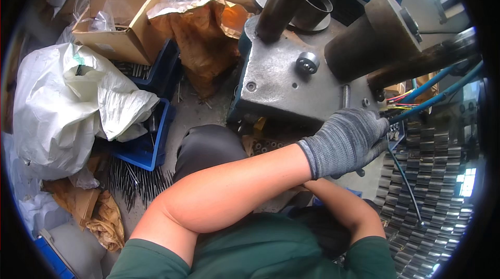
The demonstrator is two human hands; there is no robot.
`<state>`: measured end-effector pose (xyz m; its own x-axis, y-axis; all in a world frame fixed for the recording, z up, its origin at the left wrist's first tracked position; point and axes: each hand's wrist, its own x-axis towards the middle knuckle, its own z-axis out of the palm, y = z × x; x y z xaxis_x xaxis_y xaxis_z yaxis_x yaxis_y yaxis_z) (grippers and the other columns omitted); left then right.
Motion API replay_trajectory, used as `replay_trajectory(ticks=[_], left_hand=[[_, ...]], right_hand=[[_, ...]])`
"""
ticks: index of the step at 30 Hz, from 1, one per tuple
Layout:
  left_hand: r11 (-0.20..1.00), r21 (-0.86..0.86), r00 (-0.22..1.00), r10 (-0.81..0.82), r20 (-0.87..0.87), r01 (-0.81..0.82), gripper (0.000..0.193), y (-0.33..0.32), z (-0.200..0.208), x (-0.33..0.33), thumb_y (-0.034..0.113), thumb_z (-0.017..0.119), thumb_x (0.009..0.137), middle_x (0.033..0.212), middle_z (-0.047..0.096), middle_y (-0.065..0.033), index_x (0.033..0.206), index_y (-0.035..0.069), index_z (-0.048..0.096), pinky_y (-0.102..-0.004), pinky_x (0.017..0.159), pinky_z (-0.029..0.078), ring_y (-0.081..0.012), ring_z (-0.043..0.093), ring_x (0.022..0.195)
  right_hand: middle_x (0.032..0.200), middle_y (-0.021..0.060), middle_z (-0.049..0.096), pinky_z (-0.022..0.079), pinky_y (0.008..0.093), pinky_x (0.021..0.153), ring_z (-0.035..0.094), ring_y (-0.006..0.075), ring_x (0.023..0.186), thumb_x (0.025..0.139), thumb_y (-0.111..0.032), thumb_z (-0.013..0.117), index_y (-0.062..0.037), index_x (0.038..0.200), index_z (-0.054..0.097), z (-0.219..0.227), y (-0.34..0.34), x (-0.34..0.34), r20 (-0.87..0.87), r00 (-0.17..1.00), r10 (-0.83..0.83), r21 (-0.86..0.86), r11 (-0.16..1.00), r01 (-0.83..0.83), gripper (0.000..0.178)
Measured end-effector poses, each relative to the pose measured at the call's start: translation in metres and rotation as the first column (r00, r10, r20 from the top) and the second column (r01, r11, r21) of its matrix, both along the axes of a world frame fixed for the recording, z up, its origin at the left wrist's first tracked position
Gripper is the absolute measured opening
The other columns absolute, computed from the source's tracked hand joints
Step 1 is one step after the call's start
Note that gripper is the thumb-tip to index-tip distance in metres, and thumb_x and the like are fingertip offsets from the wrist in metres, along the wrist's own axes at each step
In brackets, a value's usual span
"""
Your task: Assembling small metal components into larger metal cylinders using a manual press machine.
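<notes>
My left hand (346, 141), in a grey knit glove, reaches across to the right at the front edge of a metal machine block (281, 89). Its fingers look bent, beside a blue cable (436, 93) and small dark parts; what they hold, if anything, is hidden. Just beyond the glove, a short metal rod (346, 96) stands at the block's edge. My right forearm (341, 203) passes beneath the left one, and the right hand is out of sight behind it. A round metal knob (307, 63) sits on top of the block.
Thick steel columns (284, 0) and a heavy cylinder (367, 39) rise from the block. Stacked metal pieces (432, 185) fill the right. On the left are a white sack (54, 117), a blue bin (156, 146), a cardboard box (117, 42), a brown paper bag (203, 45) and loose rods (133, 182).
</notes>
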<state>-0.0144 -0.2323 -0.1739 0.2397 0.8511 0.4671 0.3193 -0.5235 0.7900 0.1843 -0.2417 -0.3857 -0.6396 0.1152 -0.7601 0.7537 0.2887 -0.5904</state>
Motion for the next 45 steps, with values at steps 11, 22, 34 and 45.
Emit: replay_trajectory(ticks=[11,22,34,45], left_hand=[[0.939,-0.123,0.753,-0.333,-0.567,0.322,0.033,-0.018,-0.027,0.029,0.039,0.062,0.098,0.094,0.068,-0.017,0.103,0.007,0.067,-0.0475,0.085,0.056,-0.035,0.069,0.094],[0.963,-0.013,0.736,-0.215,-0.642,0.269,0.03,-0.022,-0.024,0.022,0.029,0.07,0.093,0.1,0.065,-0.0159,0.115,0.009,0.064,-0.0489,0.084,0.055,-0.0372,0.068,0.095],[0.842,-0.077,0.818,0.537,0.207,-0.534,0.022,-0.151,-0.025,-0.135,0.014,0.071,0.099,0.098,0.072,-0.0071,0.116,0.0,0.069,-0.0293,0.083,0.055,-0.015,0.068,0.09],[-0.171,-0.451,-0.009,0.941,-0.338,-0.876,0.021,-0.466,-0.344,-0.293,0.017,0.068,0.095,0.093,0.075,-0.0119,0.11,0.002,0.072,-0.0357,0.082,0.055,-0.019,0.069,0.085]], right_hand=[[0.094,0.0113,0.074,0.057,0.0398,0.078,0.071,0.0232,0.085,0.082,-0.018,0.08,-0.0024,0.111,0.075,0.138,0.072,0.103,-0.253,0.955,-0.155,0.482,0.836,0.264,0.033],[0.092,0.0127,0.07,0.057,0.0347,0.079,0.069,0.0226,0.082,0.08,-0.008,0.078,0.0,0.114,0.07,0.151,0.135,0.074,-0.77,0.618,-0.157,0.588,0.201,0.784,0.036],[0.114,0.0187,0.075,0.057,0.0363,0.093,0.073,0.026,0.104,0.088,-0.011,0.076,0.0027,0.122,0.069,0.105,0.188,0.058,-0.778,0.544,-0.314,0.531,0.134,0.837,0.037],[0.13,0.0125,0.068,0.048,0.0329,0.106,0.063,0.0193,0.121,0.097,-0.01,0.068,0.0007,0.139,0.06,0.06,0.264,0.1,-0.782,0.572,-0.249,0.485,0.335,0.808,0.044]])
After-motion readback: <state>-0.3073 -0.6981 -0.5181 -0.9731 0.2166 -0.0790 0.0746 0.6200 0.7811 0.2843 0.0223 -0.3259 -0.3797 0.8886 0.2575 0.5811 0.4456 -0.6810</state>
